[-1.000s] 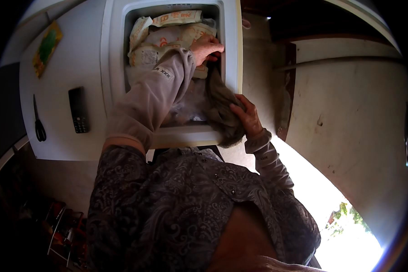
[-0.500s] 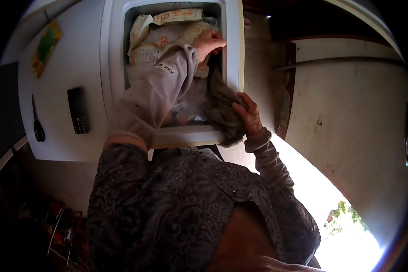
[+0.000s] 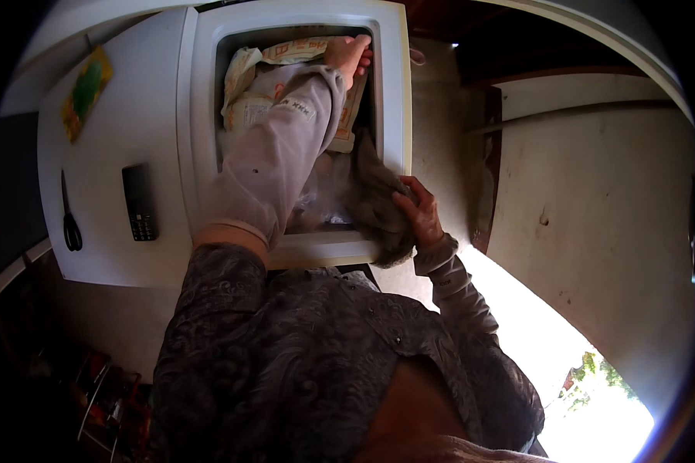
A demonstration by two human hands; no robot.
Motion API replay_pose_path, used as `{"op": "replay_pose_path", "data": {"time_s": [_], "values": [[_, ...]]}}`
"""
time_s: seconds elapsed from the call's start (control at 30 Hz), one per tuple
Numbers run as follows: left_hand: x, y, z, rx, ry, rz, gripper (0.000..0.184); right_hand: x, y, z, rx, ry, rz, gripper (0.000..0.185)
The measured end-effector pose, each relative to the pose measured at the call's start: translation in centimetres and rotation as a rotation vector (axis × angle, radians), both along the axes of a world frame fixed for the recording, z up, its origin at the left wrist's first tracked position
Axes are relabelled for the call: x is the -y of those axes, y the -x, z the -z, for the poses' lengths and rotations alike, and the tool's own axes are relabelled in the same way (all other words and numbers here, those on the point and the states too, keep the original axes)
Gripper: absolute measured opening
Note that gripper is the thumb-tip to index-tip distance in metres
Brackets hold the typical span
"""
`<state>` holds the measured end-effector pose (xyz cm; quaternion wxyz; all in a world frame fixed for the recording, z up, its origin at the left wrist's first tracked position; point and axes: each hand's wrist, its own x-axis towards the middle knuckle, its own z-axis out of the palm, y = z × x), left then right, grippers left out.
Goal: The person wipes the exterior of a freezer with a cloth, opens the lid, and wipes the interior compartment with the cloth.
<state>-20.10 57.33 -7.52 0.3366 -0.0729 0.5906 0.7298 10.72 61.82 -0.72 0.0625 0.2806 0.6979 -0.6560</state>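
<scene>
My left hand (image 3: 350,58) reaches deep into an open white chest freezer (image 3: 396,100), at its far right inner corner beside a printed plastic bag (image 3: 293,51). Its fingers are curled; what they hold, if anything, is hidden. The bag is cream with orange characters, and more of it lies under my left forearm. My right hand (image 3: 420,212) grips a brown cloth (image 3: 376,193) at the right rim. The cloth hangs partly inside the freezer and partly over its near right corner. Whitish haze and clear plastic (image 3: 320,207) show in the near part.
On the white surface to the left lie a black phone (image 3: 139,202), scissors (image 3: 70,224) with black handles, and a green-yellow packet (image 3: 86,92). A pale wall (image 3: 587,185) stands to the right. Bright daylight enters at lower right.
My left hand has moved farther along the right inner wall to the far corner. My right hand stays on the cloth at the rim. The view has shifted slightly.
</scene>
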Motion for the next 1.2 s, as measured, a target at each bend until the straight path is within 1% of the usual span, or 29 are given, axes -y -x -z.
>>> {"op": "replay_pose_path", "data": {"time_s": [0.03,0.07,0.13,0.2,0.33,0.5,0.53,0.6,0.7,0.73,0.83,0.93,1.0,1.03,1.07,1.2], "values": [[-0.7,0.9,0.1,0.01,0.029,-0.076,0.024,0.1,-0.2,0.2,-0.004,0.031,0.009,0.038],[-1.2,1.5,0.3,0.023,0.011,-0.099,0.025,0.1,-0.2,0.2,-0.008,0.016,0.009,0.038],[-2.2,2.6,0.7,0.029,-0.033,-0.109,0.026,0.1,-0.2,0.0,-0.011,-0.01,0.004,0.038],[-2.7,2.7,0.7,0.071,-0.086,-0.119,0.027,0.1,-0.2,-0.1,-0.02,0.018,0.007,0.038],[-3.1,3.0,1.1,0.09,-0.06,-0.157,0.025,-0.1,-0.2,0.2,-0.026,0.069,0.006,0.038],[-3.7,3.0,1.0,0.126,-0.104,-0.228,0.023,-0.2,0.0,-0.1,-0.039,-0.03,-0.05,0.038],[-3.7,3.2,1.3,0.115,-0.119,-0.19,0.023,-0.2,0.0,-0.2,-0.041,-0.058,-0.057,0.038],[-3.1,3.4,1.7,0.096,-0.147,-0.111,0.025,-0.1,0.3,-0.8,-0.029,-0.01,-0.047,0.037],[-2.3,3.6,1.6,0.097,-0.078,0.023,0.028,-0.2,0.4,-0.9,-0.013,-0.005,-0.059,0.037],[-2.4,3.4,1.7,0.058,-0.087,-0.023,0.029,-0.2,0.4,-0.8,-0.008,-0.013,-0.063,0.037],[-3.6,3.2,2.2,0.002,-0.082,-0.302,0.024,-0.2,0.2,-0.2,-0.035,-0.005,-0.055,0.037],[-4.3,3.2,2.8,-0.032,-0.059,-0.285,0.025,0.0,0.4,-0.9,-0.066,-0.013,-0.059,0.037],[-3.2,3.7,3.1,-0.081,0.051,-0.084,0.026,-0.2,-0.2,0.5,-0.053,-0.005,-0.033,0.038],[-2.7,3.7,1.9,-0.109,0.105,0.017,0.027,-0.3,-0.2,0.8,-0.05,-0.002,-0.02,0.038],[-2.4,3.0,1.0,-0.135,0.125,0.025,0.027,-0.4,-0.2,0.8,-0.047,-0.01,-0.022,0.038],[-3.0,2.8,1.0,-0.271,0.063,-0.162,0.028,-0.2,0.2,0.2,-0.028,-0.007,-0.027,0.038]]}}
